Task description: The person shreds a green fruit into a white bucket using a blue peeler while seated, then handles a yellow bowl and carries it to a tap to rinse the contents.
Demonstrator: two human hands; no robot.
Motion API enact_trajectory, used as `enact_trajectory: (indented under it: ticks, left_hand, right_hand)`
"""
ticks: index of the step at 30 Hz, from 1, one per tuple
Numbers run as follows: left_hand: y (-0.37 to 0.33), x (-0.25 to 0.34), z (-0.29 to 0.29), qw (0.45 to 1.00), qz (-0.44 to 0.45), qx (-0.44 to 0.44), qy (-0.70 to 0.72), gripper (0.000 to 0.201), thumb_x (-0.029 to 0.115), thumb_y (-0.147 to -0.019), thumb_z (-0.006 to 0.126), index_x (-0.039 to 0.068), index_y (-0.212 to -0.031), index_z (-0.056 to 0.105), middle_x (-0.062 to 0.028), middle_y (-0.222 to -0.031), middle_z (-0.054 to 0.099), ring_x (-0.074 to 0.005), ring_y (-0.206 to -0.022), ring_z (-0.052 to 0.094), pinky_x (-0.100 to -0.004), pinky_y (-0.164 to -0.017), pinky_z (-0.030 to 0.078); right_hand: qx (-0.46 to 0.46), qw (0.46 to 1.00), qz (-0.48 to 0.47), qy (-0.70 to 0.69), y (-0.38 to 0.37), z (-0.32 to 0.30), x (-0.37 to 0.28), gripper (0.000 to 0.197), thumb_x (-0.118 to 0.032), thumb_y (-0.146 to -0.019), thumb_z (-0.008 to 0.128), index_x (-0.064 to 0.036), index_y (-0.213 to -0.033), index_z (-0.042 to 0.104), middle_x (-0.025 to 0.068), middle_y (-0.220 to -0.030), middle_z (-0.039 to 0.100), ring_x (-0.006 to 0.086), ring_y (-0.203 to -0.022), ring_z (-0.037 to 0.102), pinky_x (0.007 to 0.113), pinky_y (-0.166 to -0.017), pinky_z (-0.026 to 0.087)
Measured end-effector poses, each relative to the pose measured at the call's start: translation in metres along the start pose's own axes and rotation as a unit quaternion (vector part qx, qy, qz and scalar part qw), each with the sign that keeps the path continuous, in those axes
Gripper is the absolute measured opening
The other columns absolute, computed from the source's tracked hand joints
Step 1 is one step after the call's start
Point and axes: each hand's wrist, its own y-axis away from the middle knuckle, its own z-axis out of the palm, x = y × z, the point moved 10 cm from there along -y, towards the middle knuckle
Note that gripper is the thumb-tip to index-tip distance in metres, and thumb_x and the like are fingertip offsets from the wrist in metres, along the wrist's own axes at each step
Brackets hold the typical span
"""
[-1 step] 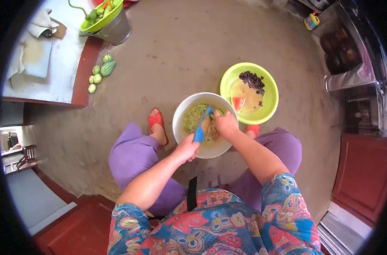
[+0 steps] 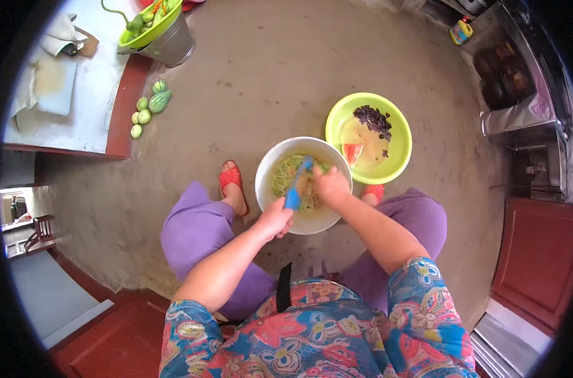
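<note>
A blue long-handled grater (image 2: 292, 198) slants over a white basin (image 2: 266, 165) between my feet. My left hand (image 2: 275, 219) is closed around its handle at the basin's near left rim. My right hand (image 2: 331, 186) is closed over a green vegetable piece (image 2: 325, 168) beside the grater's head. Fingers hide most of that piece, and whether it touches the grater cannot be made out. Thin green and pale shreds (image 2: 283, 181) lie in the basin beneath both hands.
Just right of the basin, a lime-green tub (image 2: 405, 148) holds a watermelon wedge (image 2: 352, 154) and dark scraps (image 2: 372, 118). Several green melons (image 2: 159, 102) lie by the counter (image 2: 104, 123) at left. A metal bucket (image 2: 175, 47) bears a green bowl of vegetables. Cabinets (image 2: 537, 264) line the right.
My right hand has shifted slightly left and toward me, and is a little blurred. The grater has tilted a little; my left hand keeps nearly the same place.
</note>
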Motion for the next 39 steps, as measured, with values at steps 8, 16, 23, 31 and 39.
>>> enact_trajectory:
  ticks: [8, 16, 23, 31, 39]
  left_hand:
    - [0.011, -0.003, 0.008, 1.000, 0.004, -0.011, 0.000, 0.011, 0.006, -0.080, 0.040, 0.010, -0.090, 0.041, -0.0065, -0.064, 0.044, -0.0116, -0.038, 0.036, -0.0253, -0.032, 0.024]
    - [-0.006, -0.004, -0.012, 1.000, 0.015, 0.014, 0.010, 0.013, 0.006, -0.080, 0.040, 0.011, -0.093, 0.041, -0.0053, -0.065, 0.045, -0.0115, -0.040, 0.038, -0.0254, -0.033, 0.025]
    - [0.001, -0.008, -0.012, 0.998, 0.035, 0.009, 0.053, 0.018, 0.005, -0.078, 0.039, 0.011, -0.095, 0.041, -0.0049, -0.062, 0.043, -0.0119, -0.039, 0.037, -0.0255, -0.032, 0.024]
    - [0.023, 0.011, 0.020, 0.996, 0.055, -0.026, -0.069, 0.019, 0.008, -0.080, 0.041, 0.009, -0.099, 0.040, -0.0062, -0.062, 0.047, -0.0121, -0.039, 0.041, -0.0261, -0.030, 0.028]
    - [0.017, 0.005, 0.000, 0.998, 0.035, -0.005, -0.053, 0.022, 0.003, -0.078, 0.037, 0.009, -0.098, 0.042, -0.0052, -0.061, 0.045, -0.0106, -0.037, 0.038, -0.0251, -0.030, 0.028]
  right_hand:
    - [0.024, 0.999, 0.037, 0.011, 0.001, 0.011, 0.004, 0.032, -0.011, -0.080, 0.049, -0.0061, -0.110, 0.043, 0.0243, -0.097, 0.051, 0.0344, -0.090, 0.056, 0.039, -0.070, 0.051]
    - [0.006, 0.997, -0.069, 0.036, 0.034, -0.001, -0.059, 0.026, -0.014, -0.080, 0.047, -0.0080, -0.105, 0.044, 0.0233, -0.094, 0.051, 0.0347, -0.086, 0.056, 0.039, -0.065, 0.051]
    - [0.046, 0.996, -0.071, 0.032, 0.023, -0.010, -0.055, 0.027, -0.013, -0.081, 0.047, -0.0088, -0.107, 0.044, 0.0228, -0.098, 0.049, 0.0344, -0.090, 0.055, 0.040, -0.069, 0.050]
    - [0.029, 0.997, 0.060, 0.031, -0.016, 0.012, 0.029, 0.025, -0.018, -0.085, 0.043, -0.0090, -0.108, 0.046, 0.0232, -0.097, 0.050, 0.0343, -0.087, 0.056, 0.040, -0.069, 0.050]
    - [0.034, 0.997, -0.027, 0.058, 0.007, 0.005, -0.035, 0.022, -0.016, -0.083, 0.044, -0.0051, -0.102, 0.046, 0.0213, -0.095, 0.052, 0.0335, -0.086, 0.057, 0.039, -0.069, 0.051]
